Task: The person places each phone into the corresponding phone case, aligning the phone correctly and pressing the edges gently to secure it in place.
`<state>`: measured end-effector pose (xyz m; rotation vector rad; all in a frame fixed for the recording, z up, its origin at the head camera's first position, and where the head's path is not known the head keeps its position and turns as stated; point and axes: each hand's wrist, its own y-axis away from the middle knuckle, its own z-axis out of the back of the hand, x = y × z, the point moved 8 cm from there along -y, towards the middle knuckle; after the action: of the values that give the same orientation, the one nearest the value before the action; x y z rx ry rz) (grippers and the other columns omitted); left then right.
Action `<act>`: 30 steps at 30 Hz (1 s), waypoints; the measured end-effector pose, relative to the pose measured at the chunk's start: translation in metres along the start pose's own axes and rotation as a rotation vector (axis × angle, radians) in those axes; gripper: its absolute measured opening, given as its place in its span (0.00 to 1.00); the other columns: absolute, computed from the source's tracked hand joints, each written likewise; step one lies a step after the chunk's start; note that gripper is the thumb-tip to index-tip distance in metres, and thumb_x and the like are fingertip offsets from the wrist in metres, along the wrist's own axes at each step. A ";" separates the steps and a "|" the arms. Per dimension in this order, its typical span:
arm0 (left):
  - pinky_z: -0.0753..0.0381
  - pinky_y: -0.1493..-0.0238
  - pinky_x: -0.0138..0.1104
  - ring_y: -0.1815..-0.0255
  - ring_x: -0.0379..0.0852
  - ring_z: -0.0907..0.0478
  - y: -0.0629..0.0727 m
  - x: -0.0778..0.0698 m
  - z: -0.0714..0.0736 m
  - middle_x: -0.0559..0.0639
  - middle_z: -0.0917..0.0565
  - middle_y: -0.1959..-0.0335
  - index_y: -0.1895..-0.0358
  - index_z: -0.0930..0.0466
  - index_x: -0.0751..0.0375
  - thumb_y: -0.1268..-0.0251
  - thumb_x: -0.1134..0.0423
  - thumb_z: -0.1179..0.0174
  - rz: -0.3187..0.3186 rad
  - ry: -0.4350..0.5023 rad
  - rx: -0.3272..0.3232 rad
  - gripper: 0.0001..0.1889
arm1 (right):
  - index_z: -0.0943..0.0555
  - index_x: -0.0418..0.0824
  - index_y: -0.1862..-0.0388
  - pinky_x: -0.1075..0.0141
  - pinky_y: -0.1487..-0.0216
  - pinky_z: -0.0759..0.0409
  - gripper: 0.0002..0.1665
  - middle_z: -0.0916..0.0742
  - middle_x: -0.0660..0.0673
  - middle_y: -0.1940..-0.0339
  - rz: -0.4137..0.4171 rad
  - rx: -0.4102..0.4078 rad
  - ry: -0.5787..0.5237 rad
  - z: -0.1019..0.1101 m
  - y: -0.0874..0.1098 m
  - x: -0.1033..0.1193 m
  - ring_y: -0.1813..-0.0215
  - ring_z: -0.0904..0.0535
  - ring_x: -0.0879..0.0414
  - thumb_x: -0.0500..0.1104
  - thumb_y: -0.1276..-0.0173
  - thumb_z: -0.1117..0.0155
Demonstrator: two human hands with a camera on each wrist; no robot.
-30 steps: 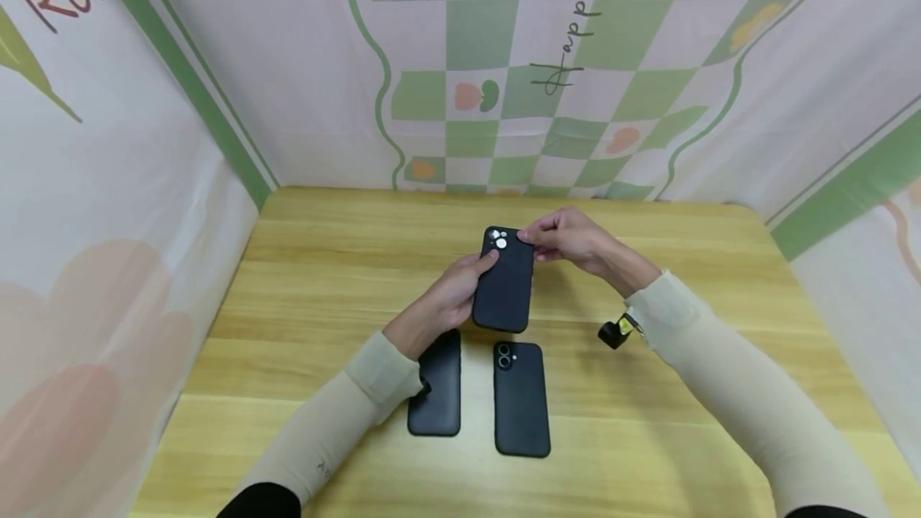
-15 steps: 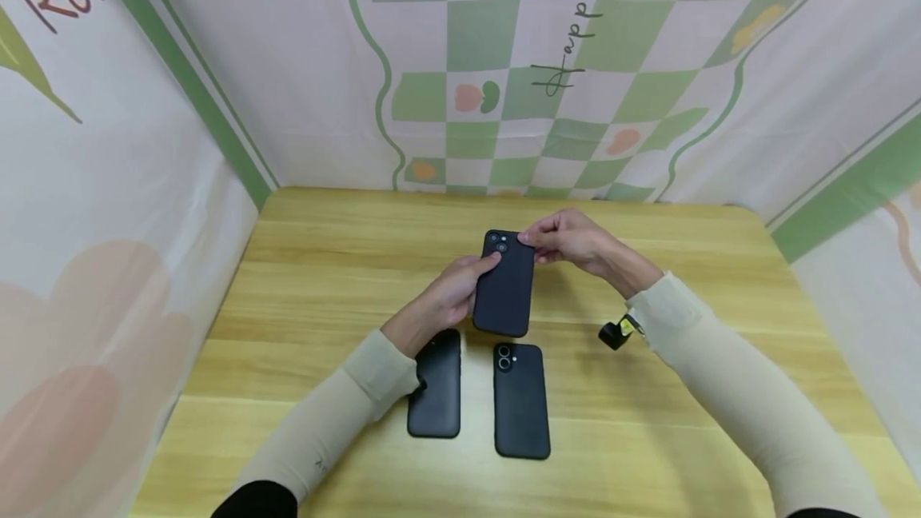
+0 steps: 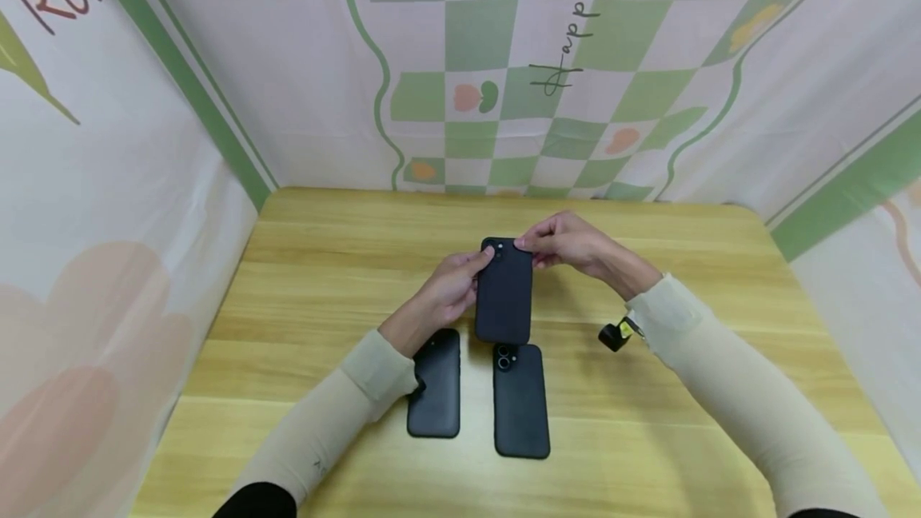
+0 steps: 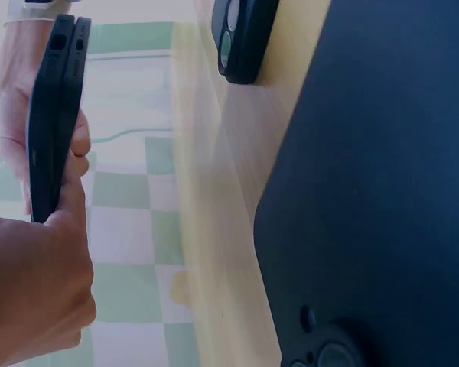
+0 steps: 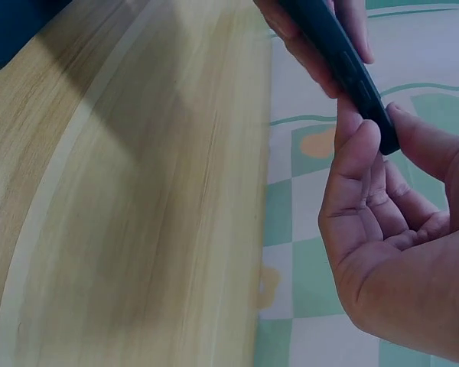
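A phone in a black case (image 3: 505, 298) is held up over the table, its camera end away from the body. My left hand (image 3: 452, 286) grips its left side, thumb on the back beside the lenses. At the upper right corner my right hand (image 3: 564, 240) pinches it between thumb and fingers, which also shows in the right wrist view. Seen edge-on in the left wrist view, phone and case (image 4: 52, 115) look like two dark layers, slightly apart at the port end. Their inner faces are hidden.
Two more black-cased phones lie on the wooden table (image 3: 324, 278): one phone (image 3: 440, 390) partly under my left sleeve, the other phone (image 3: 522, 410) just nearer than the held one. A patterned cloth (image 3: 482, 38) stands behind the table.
The held phone has come slightly nearer the body and tilted, so its lenses no longer shine. My left thumb now covers part of the lenses. Both hands keep their hold.
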<state>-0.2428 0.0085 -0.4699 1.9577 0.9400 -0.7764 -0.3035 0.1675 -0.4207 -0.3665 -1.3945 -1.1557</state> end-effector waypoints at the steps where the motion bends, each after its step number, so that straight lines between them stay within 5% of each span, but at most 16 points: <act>1: 0.16 0.36 0.40 0.41 0.47 0.16 0.000 0.000 0.001 0.60 0.17 0.35 0.27 0.27 0.70 0.12 0.55 0.52 -0.004 0.002 -0.012 0.24 | 0.14 0.26 0.45 0.68 0.63 0.13 0.17 0.11 0.48 0.67 0.000 -0.007 0.000 0.000 0.000 0.000 0.69 0.15 0.58 0.40 0.20 0.34; 6: 0.14 0.41 0.39 0.46 0.45 0.14 0.001 -0.001 0.004 0.60 0.15 0.38 0.30 0.24 0.70 0.13 0.54 0.49 -0.031 0.013 -0.067 0.24 | 0.13 0.28 0.47 0.68 0.63 0.12 0.17 0.10 0.48 0.69 0.009 -0.064 -0.009 -0.003 0.001 0.002 0.69 0.15 0.58 0.42 0.22 0.31; 15: 0.20 0.31 0.44 0.37 0.49 0.18 0.003 -0.006 0.011 0.59 0.16 0.36 0.28 0.25 0.68 0.13 0.54 0.48 -0.081 0.069 -0.157 0.24 | 0.15 0.27 0.53 0.63 0.57 0.09 0.13 0.10 0.48 0.69 0.021 -0.157 -0.042 -0.009 0.003 0.000 0.67 0.13 0.56 0.39 0.23 0.31; 21: 0.22 0.28 0.44 0.34 0.51 0.20 0.005 -0.011 0.019 0.59 0.17 0.35 0.26 0.28 0.67 0.15 0.54 0.46 -0.119 0.166 -0.239 0.26 | 0.15 0.25 0.47 0.58 0.53 0.09 0.16 0.08 0.47 0.65 0.033 -0.141 -0.022 -0.015 0.007 -0.006 0.60 0.11 0.49 0.39 0.21 0.34; 30: 0.24 0.27 0.45 0.31 0.51 0.21 0.010 -0.017 0.021 0.58 0.18 0.33 0.22 0.33 0.66 0.14 0.53 0.47 -0.160 0.205 -0.247 0.28 | 0.15 0.25 0.45 0.50 0.47 0.10 0.17 0.08 0.46 0.64 0.026 -0.090 -0.044 -0.033 0.013 -0.017 0.62 0.11 0.55 0.40 0.20 0.35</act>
<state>-0.2471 -0.0185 -0.4630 1.7837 1.2643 -0.5243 -0.2707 0.1542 -0.4375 -0.4749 -1.3748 -1.1978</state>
